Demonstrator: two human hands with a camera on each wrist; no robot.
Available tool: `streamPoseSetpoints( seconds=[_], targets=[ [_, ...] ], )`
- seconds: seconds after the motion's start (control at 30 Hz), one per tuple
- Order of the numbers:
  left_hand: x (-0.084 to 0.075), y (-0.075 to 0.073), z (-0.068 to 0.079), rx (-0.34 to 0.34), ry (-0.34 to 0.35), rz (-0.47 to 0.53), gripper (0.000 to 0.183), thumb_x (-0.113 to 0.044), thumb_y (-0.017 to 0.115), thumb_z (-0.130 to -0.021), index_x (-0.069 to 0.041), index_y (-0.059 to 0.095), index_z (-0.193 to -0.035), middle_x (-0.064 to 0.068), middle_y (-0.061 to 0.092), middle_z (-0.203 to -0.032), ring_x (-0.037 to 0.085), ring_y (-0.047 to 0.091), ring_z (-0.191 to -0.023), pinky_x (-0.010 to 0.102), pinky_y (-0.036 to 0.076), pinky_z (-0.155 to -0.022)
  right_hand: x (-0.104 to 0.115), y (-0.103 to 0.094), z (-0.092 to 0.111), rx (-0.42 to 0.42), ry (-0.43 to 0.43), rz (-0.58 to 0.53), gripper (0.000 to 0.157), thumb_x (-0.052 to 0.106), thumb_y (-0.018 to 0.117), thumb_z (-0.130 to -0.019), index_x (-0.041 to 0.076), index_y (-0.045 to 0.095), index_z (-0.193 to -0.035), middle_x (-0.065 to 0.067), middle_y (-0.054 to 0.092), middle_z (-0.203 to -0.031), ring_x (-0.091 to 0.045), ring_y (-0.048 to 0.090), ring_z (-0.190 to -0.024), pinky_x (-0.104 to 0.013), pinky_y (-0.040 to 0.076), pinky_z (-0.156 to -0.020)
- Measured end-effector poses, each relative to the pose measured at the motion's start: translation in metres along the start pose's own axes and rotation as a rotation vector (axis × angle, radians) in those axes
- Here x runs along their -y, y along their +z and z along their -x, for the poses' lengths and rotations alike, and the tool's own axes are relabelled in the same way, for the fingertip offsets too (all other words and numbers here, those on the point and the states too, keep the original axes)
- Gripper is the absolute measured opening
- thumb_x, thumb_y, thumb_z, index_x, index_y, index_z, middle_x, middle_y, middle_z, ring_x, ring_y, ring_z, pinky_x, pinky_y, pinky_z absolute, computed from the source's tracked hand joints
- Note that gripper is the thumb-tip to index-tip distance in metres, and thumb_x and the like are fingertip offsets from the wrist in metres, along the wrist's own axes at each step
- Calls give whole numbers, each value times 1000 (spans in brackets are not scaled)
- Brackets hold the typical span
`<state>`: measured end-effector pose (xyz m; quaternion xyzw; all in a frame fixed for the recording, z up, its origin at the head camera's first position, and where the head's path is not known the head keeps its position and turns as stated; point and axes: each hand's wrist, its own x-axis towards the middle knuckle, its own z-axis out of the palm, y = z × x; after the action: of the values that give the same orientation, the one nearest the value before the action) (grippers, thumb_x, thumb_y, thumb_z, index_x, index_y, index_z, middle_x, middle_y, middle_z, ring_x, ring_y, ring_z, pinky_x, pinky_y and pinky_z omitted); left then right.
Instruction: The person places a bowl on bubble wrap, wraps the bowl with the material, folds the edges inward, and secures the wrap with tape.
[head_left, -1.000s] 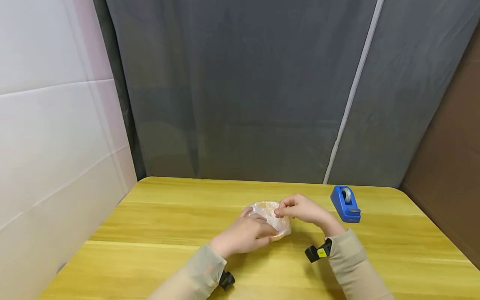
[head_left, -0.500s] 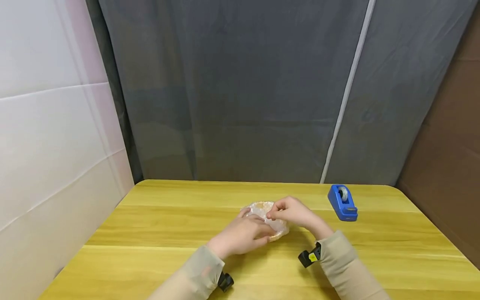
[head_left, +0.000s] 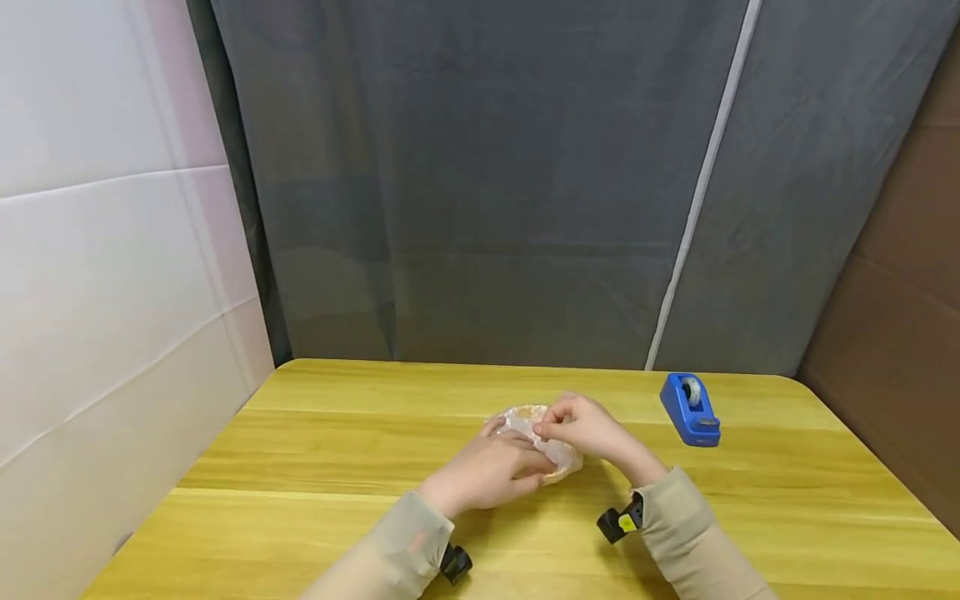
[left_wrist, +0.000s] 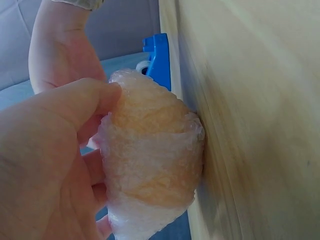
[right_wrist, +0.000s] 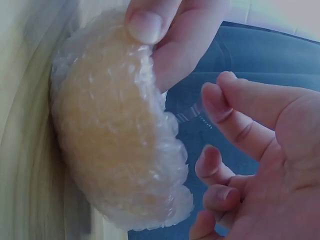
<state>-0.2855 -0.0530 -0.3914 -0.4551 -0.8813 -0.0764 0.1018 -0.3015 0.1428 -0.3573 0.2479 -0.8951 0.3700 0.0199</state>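
Note:
A bowl-shaped, orange-tinted thing wrapped in bubble wrap, a bubble-wrapped bowl [head_left: 564,463], stands on the wooden table. My left hand [head_left: 491,473] holds it from the near left, fingers over the top and inside, thumb [left_wrist: 95,97] on the outer side near the rim. Above its right part, my right hand [head_left: 588,429] pinches a short strip of clear tape [right_wrist: 189,114] between thumb and index finger. In the right wrist view the strip hangs toward the wrap's edge; whether it touches there I cannot tell.
Toward the back right of the table [head_left: 337,467] stands a blue tape dispenser [head_left: 690,412] with a roll in it. A grey curtain [head_left: 480,183] hangs behind the table, a white wall [head_left: 112,250] rises at left and a brown panel [head_left: 900,292] at right.
My right hand has moved a little left and inward over the bubble-wrapped bowl, then stays nearly still. The left hand keeps its place on the bowl.

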Motion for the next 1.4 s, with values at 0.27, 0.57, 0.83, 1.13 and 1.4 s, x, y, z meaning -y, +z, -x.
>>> streamPoseSetpoints(
  seconds=[0.27,0.57,0.83,1.13,1.4],
  targets=[
    [0,0,0,-3,9,-19,27,-35,54,-98,-31,69,-120,-21,64,-118,12,54,-119,57,20,-112,-6,-2,2,-8,104,140,26,21,70,-87,7,66,-65,2,54,-74,-13,46,-70,-29,37,-60],
    [-2,0,-1,14,-24,-7,26,-38,54,-98,-33,69,-118,-21,63,-118,11,52,-121,54,19,-113,-10,-15,8,22,206,209,31,22,70,-86,9,62,-60,7,41,-52,-9,32,-49,-23,22,-46],
    [-2,0,-2,15,-34,7,25,-38,54,-98,-33,69,-118,-22,63,-118,11,52,-122,54,17,-114,-12,-26,11,43,175,245,30,23,72,-84,4,64,-63,8,39,-52,-9,33,-51,-24,25,-49],
    [-4,-1,-1,16,-35,22,25,-36,55,-97,-32,70,-117,-23,63,-116,10,52,-121,53,17,-114,-16,-28,15,60,162,235,31,22,71,-85,5,62,-60,8,36,-51,-8,30,-49,-24,23,-49],
    [-6,0,-2,4,-98,34,42,-36,55,-95,-24,52,-135,-15,66,-114,13,56,-115,51,19,-114,-16,-28,14,80,148,222,36,20,70,-84,15,49,-56,8,35,-52,-8,31,-50,-24,25,-50]
  ],
)
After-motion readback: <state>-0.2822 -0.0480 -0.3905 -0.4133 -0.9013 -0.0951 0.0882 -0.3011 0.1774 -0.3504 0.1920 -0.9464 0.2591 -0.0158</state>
